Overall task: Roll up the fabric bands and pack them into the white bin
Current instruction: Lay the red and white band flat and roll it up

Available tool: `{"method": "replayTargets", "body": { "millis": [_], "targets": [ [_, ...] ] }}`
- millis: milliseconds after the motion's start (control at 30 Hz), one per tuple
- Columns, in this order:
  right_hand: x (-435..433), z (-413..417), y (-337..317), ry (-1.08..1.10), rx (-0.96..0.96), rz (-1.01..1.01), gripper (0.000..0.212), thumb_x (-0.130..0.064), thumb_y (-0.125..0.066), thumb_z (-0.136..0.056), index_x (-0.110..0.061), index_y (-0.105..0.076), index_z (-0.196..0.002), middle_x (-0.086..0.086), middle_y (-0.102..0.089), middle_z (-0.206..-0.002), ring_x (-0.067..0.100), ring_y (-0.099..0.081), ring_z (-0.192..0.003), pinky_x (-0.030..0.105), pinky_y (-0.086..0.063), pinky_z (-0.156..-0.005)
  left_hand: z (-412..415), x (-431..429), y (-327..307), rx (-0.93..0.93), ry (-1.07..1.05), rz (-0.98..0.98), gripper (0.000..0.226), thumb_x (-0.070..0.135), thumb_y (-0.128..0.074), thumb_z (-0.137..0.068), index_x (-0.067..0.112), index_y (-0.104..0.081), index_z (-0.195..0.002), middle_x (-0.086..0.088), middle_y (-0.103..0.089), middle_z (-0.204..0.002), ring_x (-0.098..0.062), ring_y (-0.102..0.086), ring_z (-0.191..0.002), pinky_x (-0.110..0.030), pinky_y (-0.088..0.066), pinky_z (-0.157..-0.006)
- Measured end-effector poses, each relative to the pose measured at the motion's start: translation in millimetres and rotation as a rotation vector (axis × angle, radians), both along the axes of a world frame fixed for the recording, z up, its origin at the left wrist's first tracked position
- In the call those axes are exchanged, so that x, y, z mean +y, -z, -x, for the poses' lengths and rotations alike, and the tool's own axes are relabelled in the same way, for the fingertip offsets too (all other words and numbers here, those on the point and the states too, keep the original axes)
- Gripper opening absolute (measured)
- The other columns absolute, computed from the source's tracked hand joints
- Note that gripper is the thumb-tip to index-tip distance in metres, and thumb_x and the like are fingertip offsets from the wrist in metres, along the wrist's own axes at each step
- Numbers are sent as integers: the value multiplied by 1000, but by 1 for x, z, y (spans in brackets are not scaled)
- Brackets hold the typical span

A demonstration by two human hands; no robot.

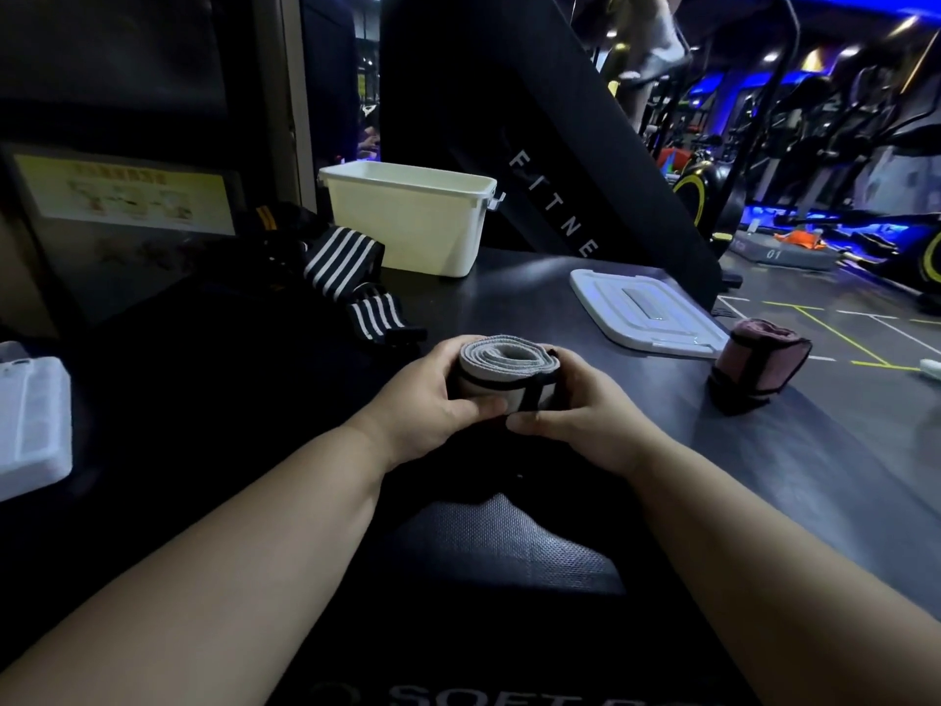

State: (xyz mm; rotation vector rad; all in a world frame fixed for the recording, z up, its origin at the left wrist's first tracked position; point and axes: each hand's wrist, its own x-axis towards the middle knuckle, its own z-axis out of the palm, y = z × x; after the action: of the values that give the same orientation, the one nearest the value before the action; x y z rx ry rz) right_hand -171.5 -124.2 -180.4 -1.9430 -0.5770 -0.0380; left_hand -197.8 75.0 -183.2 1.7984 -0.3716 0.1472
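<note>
step: rolling, near done | both hands, left (433, 400) and right (575, 415), grip grey band (504, 372) tight, near centre of table (794, 450) | bin (412, 221) far, open | next: lift the roll across, keep it from unwinding

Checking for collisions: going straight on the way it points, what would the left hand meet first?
The left hand grips the grey roll; next comes the right hand on its other side, then probably the white lid.
</note>
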Motion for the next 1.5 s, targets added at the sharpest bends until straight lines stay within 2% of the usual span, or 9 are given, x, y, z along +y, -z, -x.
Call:
{"method": "replayTargets", "body": {
  "millis": [233,367,500,800,1000,1167,1333,1400,1500],
  "targets": [
    [-2,0,3,-27,65,-60,78,-36,-87,-52,-24,-57,-123,1,-67,-122,19,-61,-117,49,-45,-106,2,2,0,78,40,72,70,17,-81,-75,19,-46,-136,7,-64,-121,1,-61,-111,-16,-46,-97],
    [-4,-1,4,-65,121,-51,86,-31,-87,-54,-12,-52,-130,4,-67,-123,21,-62,-117,49,-45,-105,5,1,-3,106,57,89,49,14,-67,-87,13,-51,-133,6,-66,-118,1,-61,-110,-15,-48,-94],
    [-5,0,4,-50,123,-32,82,-34,-86,-52,-16,-55,-126,3,-69,-118,22,-65,-112,50,-47,-103,5,3,-4,105,49,52,58,37,-67,-76,19,-54,-130,8,-66,-119,4,-60,-110,-17,-47,-97],
    [-8,-1,1,-60,145,-7,83,-34,-88,-51,-22,-56,-126,-2,-69,-119,16,-64,-113,46,-47,-103,3,6,-3,172,57,118,72,51,-74,-74,15,-55,-133,-1,-67,-124,-14,-62,-116,-31,-48,-100],
    [-8,-1,2,-66,138,16,81,-32,-89,-48,-22,-58,-122,1,-70,-116,20,-65,-112,49,-48,-102,3,5,1,144,11,-6,58,6,-83,-72,25,-57,-121,6,-69,-113,-4,-65,-107,-28,-50,-99],
    [-6,-2,2,-37,105,43,66,-27,-87,-55,-25,-59,-115,-1,-70,-114,14,-65,-109,42,-49,-101,1,3,1,138,15,-14,62,2,-81,-73,18,-54,-126,5,-68,-113,-5,-64,-105,-24,-50,-98],
    [-4,-2,-1,-12,73,72,57,-15,-88,-60,-28,-58,-107,-9,-70,-104,-1,-63,-92,19,-51,-85,-4,3,4,113,10,-50,70,26,-82,-57,19,-55,-122,2,-68,-116,-10,-64,-110,-30,-48,-101],
    [-5,-1,0,-16,72,59,56,-1,-86,-66,-25,-58,-109,-7,-69,-104,-3,-63,-89,14,-49,-81,-4,3,7,113,7,-41,68,22,-83,-60,19,-55,-121,1,-68,-116,-11,-64,-110,-30,-48,-101],
    [-6,1,0,-12,68,49,59,1,-85,-67,-22,-58,-114,-4,-70,-108,0,-63,-93,16,-49,-85,-3,4,8,109,23,-20,58,2,-82,-73,19,-54,-121,2,-67,-115,-10,-63,-110,-25,-48,-99]
  ]
}}
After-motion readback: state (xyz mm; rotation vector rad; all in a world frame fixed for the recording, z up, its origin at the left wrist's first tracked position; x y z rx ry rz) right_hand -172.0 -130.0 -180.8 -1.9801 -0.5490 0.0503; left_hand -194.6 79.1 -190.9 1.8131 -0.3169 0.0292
